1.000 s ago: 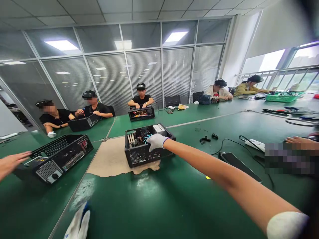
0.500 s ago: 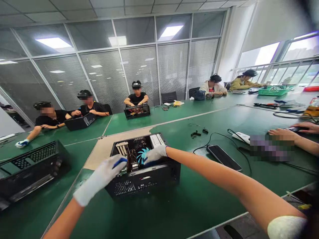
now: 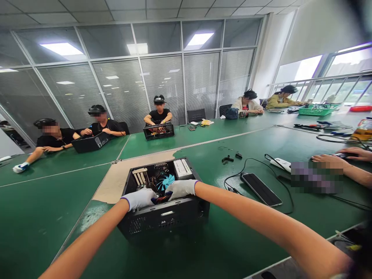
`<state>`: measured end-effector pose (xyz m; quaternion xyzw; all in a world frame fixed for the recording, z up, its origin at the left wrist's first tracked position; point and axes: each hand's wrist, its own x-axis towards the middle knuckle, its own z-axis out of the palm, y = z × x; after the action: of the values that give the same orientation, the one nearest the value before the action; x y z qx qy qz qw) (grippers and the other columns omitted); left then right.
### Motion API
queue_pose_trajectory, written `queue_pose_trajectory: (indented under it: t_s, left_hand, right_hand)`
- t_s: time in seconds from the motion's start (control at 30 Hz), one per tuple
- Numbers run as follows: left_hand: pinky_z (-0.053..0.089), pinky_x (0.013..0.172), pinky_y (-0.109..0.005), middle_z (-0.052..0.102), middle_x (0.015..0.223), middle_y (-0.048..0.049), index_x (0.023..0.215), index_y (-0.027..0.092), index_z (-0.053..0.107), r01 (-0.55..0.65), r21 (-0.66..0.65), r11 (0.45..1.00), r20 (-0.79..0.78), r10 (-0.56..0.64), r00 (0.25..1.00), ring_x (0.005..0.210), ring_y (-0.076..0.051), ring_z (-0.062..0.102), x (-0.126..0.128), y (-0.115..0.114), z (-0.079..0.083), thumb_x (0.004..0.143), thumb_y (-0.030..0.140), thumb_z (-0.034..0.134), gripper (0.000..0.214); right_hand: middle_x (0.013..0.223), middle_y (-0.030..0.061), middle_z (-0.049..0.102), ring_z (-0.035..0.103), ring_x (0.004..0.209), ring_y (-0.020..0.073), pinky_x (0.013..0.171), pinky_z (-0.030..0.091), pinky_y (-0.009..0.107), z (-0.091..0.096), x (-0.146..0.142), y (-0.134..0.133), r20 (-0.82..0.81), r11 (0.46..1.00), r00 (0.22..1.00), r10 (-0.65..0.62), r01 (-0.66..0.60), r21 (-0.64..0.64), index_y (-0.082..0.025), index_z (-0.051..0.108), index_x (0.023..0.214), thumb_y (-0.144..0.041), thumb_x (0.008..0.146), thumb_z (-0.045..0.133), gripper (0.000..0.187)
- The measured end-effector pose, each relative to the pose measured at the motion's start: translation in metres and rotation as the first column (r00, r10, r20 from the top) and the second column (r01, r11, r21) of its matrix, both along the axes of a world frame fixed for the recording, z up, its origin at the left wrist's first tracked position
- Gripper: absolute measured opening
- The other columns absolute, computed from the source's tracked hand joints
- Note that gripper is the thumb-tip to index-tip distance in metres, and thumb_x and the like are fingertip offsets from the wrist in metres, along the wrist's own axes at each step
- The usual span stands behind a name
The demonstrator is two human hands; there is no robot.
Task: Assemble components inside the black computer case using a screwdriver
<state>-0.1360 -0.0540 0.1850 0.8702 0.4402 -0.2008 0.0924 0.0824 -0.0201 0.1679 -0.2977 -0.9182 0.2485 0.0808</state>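
Observation:
An open black computer case (image 3: 162, 217) sits on the green table (image 3: 43, 217) in front of me, with a blue fan (image 3: 165, 180) and a white-labelled power supply (image 3: 181, 168) inside. My left hand (image 3: 138, 198), in a white glove, rests on the case's near top edge with fingers curled over cables. In a matching glove, my right hand (image 3: 181, 188) grips that edge just below the fan. What the fingers pinch inside is hidden.
A phone (image 3: 260, 188) with a black cable lies right of the case, near small black parts (image 3: 227, 159) and a white power strip (image 3: 280, 164). Another person's hands (image 3: 331, 159) rest at right. Several people work on cases across the table. Cardboard (image 3: 116, 182) lies under the case.
The case has come nearer to me. My left hand came up from below and landed on its near edge. The second case at left has left the view.

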Motion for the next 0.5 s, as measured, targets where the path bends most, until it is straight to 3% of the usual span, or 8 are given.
queue_pose_trajectory:
  t_s: [0.13, 0.27, 0.33, 0.4, 0.5]
  left_hand:
    - [0.050, 0.097, -0.032, 0.073, 0.121, -0.0089, 0.119, 0.020, 0.073, 0.006, 0.066, 0.998, 0.064, -0.010, 0.998, 0.110, -0.026, 0.066, -0.012, 0.002, -0.001, 0.089, 0.039, 0.060, 0.038]
    - [0.048, 0.099, -0.036, 0.075, 0.113, -0.0094, 0.110, 0.020, 0.076, 0.033, 0.127, 0.991, 0.087, -0.045, 0.995, 0.106, -0.026, 0.067, -0.012, 0.000, -0.005, 0.089, 0.027, 0.058, 0.029]
    - [0.047, 0.102, -0.038, 0.076, 0.111, -0.0103, 0.107, 0.020, 0.077, 0.055, 0.148, 0.987, 0.086, -0.068, 0.994, 0.106, -0.027, 0.067, -0.009, -0.002, -0.006, 0.087, 0.021, 0.058, 0.028]
    - [0.050, 0.098, -0.036, 0.077, 0.108, -0.0086, 0.105, 0.022, 0.077, 0.067, 0.137, 0.988, 0.073, -0.077, 0.994, 0.102, -0.025, 0.068, -0.005, -0.003, -0.007, 0.085, 0.019, 0.060, 0.027]
    - [0.054, 0.084, -0.029, 0.079, 0.097, -0.0039, 0.097, 0.024, 0.077, 0.065, 0.096, 0.993, 0.042, -0.069, 0.997, 0.090, -0.021, 0.071, 0.001, -0.005, -0.008, 0.082, 0.015, 0.062, 0.024]
  right_hand:
    - [0.101, 0.0102, 0.073, 0.067, 0.093, 0.0238, 0.080, 0.048, 0.030, 0.008, -0.001, -0.009, 0.201, 0.985, 0.979, -0.031, -0.004, 0.172, -0.016, 0.070, 0.113, -0.031, 0.087, 0.070, 0.031]
    - [0.109, 0.0112, 0.072, 0.067, 0.099, 0.0250, 0.080, 0.047, 0.030, 0.013, -0.006, -0.017, 0.208, 0.967, 0.976, -0.058, 0.003, 0.256, -0.017, 0.064, 0.121, -0.038, 0.089, 0.071, 0.039]
    - [0.107, 0.0108, 0.072, 0.066, 0.098, 0.0246, 0.082, 0.047, 0.031, 0.015, -0.008, -0.017, 0.227, 0.982, 0.974, 0.002, -0.044, 0.181, -0.016, 0.067, 0.114, -0.036, 0.091, 0.068, 0.030]
    - [0.102, 0.0081, 0.074, 0.066, 0.093, 0.0215, 0.084, 0.048, 0.029, 0.015, -0.011, -0.015, 0.282, 0.990, 0.951, 0.125, -0.138, 0.027, -0.015, 0.070, 0.103, -0.019, 0.094, 0.060, 0.014]
    - [0.092, 0.0007, 0.076, 0.066, 0.085, 0.0148, 0.085, 0.049, 0.023, 0.014, -0.015, -0.011, 0.329, 0.956, 0.899, 0.288, -0.249, -0.157, -0.016, 0.072, 0.091, 0.006, 0.086, 0.047, 0.034]
